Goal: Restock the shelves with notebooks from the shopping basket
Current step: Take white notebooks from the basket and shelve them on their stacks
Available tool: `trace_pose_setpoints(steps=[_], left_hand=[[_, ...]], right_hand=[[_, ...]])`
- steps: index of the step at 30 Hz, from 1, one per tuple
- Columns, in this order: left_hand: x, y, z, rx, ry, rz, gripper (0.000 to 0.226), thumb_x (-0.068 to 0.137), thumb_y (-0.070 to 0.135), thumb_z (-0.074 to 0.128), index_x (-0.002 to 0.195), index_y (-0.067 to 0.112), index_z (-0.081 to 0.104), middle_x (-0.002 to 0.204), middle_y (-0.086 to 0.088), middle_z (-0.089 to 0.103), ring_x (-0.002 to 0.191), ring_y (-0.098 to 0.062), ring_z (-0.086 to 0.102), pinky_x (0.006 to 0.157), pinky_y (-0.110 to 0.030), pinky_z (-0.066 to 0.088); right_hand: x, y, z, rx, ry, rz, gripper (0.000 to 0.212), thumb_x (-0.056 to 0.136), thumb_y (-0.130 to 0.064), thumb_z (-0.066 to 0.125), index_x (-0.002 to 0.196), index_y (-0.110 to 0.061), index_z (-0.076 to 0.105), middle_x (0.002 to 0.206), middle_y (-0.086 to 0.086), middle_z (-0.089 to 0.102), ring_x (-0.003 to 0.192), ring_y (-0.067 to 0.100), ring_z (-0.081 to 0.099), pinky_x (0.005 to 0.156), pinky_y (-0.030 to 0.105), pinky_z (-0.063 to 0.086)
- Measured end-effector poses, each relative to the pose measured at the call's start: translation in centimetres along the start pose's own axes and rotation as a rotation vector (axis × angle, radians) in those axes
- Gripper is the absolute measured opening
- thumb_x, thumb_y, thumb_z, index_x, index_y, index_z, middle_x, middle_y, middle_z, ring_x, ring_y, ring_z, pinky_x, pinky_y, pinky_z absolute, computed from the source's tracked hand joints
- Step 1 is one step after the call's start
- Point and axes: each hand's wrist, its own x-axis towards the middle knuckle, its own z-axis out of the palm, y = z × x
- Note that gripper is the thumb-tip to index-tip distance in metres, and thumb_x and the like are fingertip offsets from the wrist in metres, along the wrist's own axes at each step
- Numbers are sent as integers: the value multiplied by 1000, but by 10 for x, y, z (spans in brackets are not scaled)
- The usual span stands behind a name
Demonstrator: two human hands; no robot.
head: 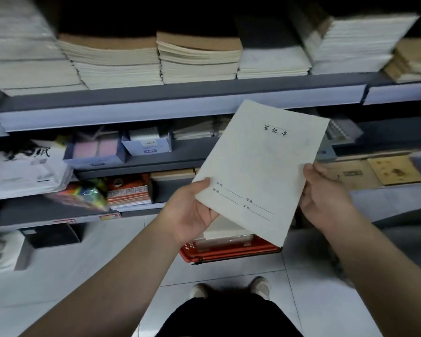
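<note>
I hold a pale notebook [260, 166] with black printed characters near its top, tilted in front of the shelves. My left hand [192, 210] grips its lower left corner, thumb on the cover. My right hand [323, 200] grips its right edge. Below it on the floor stands the red shopping basket [229, 252], with more pale notebooks [224, 231] inside, partly hidden by the held one. The upper shelf [180, 103] carries several stacks of notebooks [197, 59], brown-covered and white.
Lower shelves hold paper packs [129, 190], small boxes [146, 142] and brown notebooks [374, 171]. A black box [54, 233] and white packages [5, 251] sit on the tiled floor at left. My shoes [229, 288] stand just behind the basket.
</note>
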Motion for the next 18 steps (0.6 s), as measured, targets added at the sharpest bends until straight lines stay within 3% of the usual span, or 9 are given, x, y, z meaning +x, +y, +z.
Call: trace_pose_setpoints(steps=[3,5,9,12,18], left_hand=[[-12,10,14,-13,-33,12,43,84,13,57,126,6,58,120,-15,67,103,-25,69,76,-35,60],[-17,17,24,-23,-61,17,39,85,12,56,122,3,59,118,-16,68,99,-26,70,71,-33,60],[-24,27,42,-18,-112,43,32,88,12,55,117,0,62,117,-17,68,100,-26,70,73,-33,60],[-27,35,55,-34,-124,57,36,86,12,58,120,0,60,116,-16,69,99,-25,71,72,-32,60],[-26,50,77,-2,-127,72,35,88,10,57,123,3,58,116,-15,69,100,-26,70,70,-33,60]], right_hand=[[-9,-22,10,0,-41,-3,28,104,-21,40,119,-14,62,121,4,68,110,23,65,92,44,53],[-14,-37,16,6,-61,-18,34,104,-24,38,131,-11,54,129,8,62,121,30,58,101,54,44],[-22,-60,28,0,-117,-43,38,105,-32,33,134,-16,53,126,5,65,113,28,63,86,47,53],[-25,-76,36,1,-94,-83,38,105,-32,32,129,-16,57,120,4,69,108,24,67,88,44,54],[-20,-103,43,-19,-25,-93,32,105,-32,36,114,-18,64,108,1,73,91,18,72,61,33,58]])
